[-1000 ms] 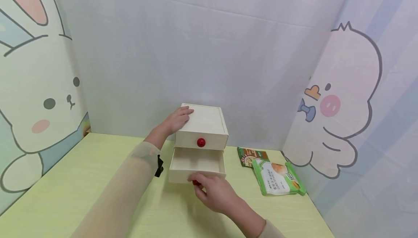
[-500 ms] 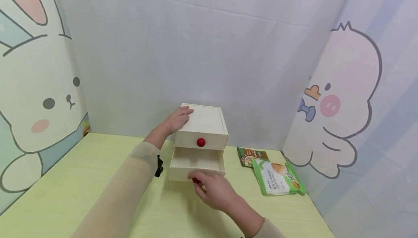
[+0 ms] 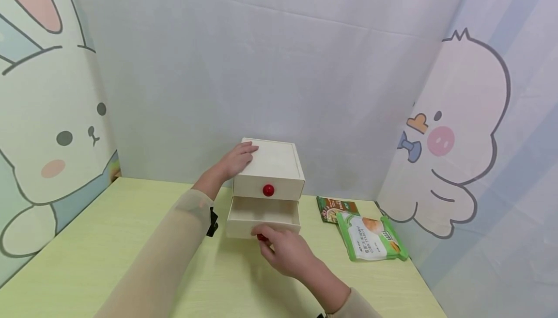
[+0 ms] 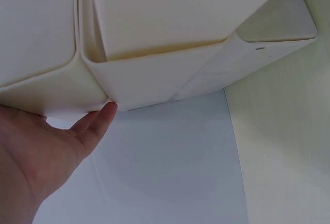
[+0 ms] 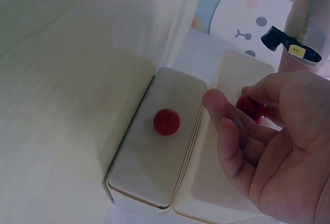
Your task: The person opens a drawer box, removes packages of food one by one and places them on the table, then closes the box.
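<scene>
A white drawer cabinet (image 3: 274, 159) stands against the back wall. In the head view its upper drawer is closed, with a red ball knob (image 3: 268, 190) on the front. The drawer (image 3: 237, 229) below it sticks out, and its visible inside holds nothing. My right hand (image 3: 287, 252) pinches that drawer's red knob (image 5: 251, 109) between thumb and fingers, as the right wrist view shows. My left hand (image 3: 237, 161) rests on the cabinet's top left edge with fingers extended. From the left wrist, the fingertips (image 4: 106, 114) touch the cabinet's side.
A closed lowest drawer (image 5: 139, 164) with its own red knob shows near the table in the right wrist view. Right of the cabinet lie a green and white corn starch bag (image 3: 370, 238) and a smaller dark green packet (image 3: 329, 209), partly overlapped. Curtain walls enclose the table (image 3: 144, 221).
The protruding drawer has slid slightly inward, toward the cabinet, together with my right hand on its knob. My left hand stays in place on the cabinet top.
</scene>
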`<act>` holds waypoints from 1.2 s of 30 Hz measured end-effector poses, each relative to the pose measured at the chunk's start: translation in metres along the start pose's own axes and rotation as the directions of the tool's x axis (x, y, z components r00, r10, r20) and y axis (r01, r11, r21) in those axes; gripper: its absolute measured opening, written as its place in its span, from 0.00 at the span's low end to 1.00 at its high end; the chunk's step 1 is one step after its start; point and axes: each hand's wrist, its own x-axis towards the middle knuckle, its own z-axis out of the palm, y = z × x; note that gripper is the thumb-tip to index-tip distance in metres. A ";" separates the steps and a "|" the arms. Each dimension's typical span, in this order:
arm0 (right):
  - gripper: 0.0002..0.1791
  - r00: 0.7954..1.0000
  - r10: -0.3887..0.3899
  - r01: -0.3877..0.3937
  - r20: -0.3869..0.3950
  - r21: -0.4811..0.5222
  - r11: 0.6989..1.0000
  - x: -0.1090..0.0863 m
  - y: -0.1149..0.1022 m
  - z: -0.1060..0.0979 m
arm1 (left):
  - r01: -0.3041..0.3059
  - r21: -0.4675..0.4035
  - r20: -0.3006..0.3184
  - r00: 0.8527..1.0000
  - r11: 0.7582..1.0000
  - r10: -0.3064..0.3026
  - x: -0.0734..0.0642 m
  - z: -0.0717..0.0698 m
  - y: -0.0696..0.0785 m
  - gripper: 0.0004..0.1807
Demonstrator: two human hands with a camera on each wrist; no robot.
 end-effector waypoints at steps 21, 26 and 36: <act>0.12 0.999 0.042 -0.042 0.011 0.015 0.999 0.010 0.005 0.001 | -0.005 -0.008 0.002 1.000 1.000 0.005 0.000 -0.001 -0.001 0.32; 0.12 0.999 0.053 -0.053 0.012 0.021 0.998 0.013 0.007 0.002 | 0.006 -0.008 0.003 1.000 1.000 -0.006 0.000 -0.001 -0.003 0.32; 0.13 0.996 0.085 -0.086 0.023 0.037 0.996 0.019 0.013 0.005 | 0.005 0.011 0.006 1.000 1.000 -0.005 0.001 0.000 -0.003 0.32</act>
